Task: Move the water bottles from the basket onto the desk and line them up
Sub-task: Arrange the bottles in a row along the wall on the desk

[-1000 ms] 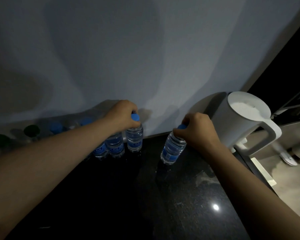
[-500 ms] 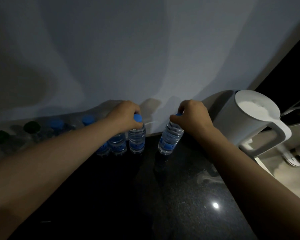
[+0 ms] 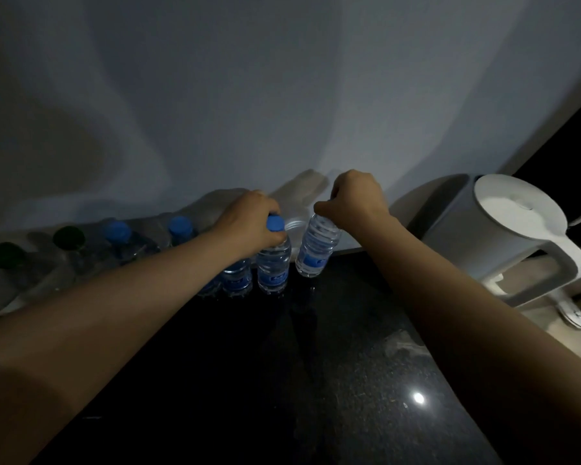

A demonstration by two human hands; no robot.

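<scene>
Gripping cap end of tilted bottle (image 3: 316,250) with right hand (image 3: 353,199), left of white kettle (image 3: 517,229); leaning top toward kettle, base away, low over dark desk (image 3: 316,364), contact unclear. Gripping neck of upright end bottle (image 3: 273,263) with left hand (image 3: 249,219), farther left of kettle. Probably next: stand upright with nearer right hand, close beside end bottle.

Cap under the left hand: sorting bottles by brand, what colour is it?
Blue. The cap shows best in the head view, at the left hand.

txt: none legible | bottle labels (image 3: 272,279) blue (print too blurred)
</scene>
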